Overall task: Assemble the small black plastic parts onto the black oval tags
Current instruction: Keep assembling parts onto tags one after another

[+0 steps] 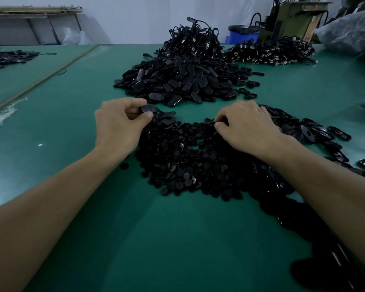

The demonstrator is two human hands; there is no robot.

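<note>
- While gripping the oval tag [149, 109] steady, turn up whichever face takes the part, then bring one piece across and press square, not slanted.
- Left hand [118, 121]: at the far-left edge of the small-parts heap [188, 165], knuckles up, thumb and curled fingers pinching the tag.
- Right hand [247, 125]: on the heap's far-right edge, fingers curled down; cannot tell whether holding a piece.
- Spare tags pile [181, 81]: beyond the heap.

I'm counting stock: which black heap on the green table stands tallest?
The far centre heap, straight ahead: oval tags crowned by a tangle of looped cords. Every other heap lies low and flat.
</note>
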